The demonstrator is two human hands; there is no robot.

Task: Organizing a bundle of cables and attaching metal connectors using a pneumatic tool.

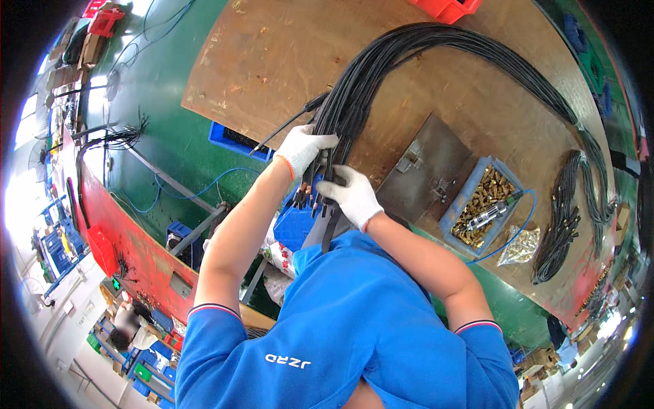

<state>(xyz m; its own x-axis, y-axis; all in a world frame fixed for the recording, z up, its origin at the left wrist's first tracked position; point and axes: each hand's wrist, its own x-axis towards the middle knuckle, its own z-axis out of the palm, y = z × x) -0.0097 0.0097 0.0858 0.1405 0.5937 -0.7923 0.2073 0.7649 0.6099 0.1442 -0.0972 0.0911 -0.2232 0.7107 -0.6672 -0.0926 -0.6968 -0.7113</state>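
Note:
A thick bundle of black cables arcs over the tabletop and comes down to my hands at the near edge. My left hand, in a white glove, is closed around the bundle's left side. White-gloved too, my right hand grips the cables lower down, close to their stripped ends, where some copper colour shows. Parts of the fingers are hidden behind the cables. One cable end sticks out to the left of the bundle, above my left wrist.
Right of my hands lie a dark metal plate and a blue bin of brass fittings, with a hosed air tool on top. Beyond are a clear plastic bag and a smaller black cable bundle. A red bin stands at the far edge.

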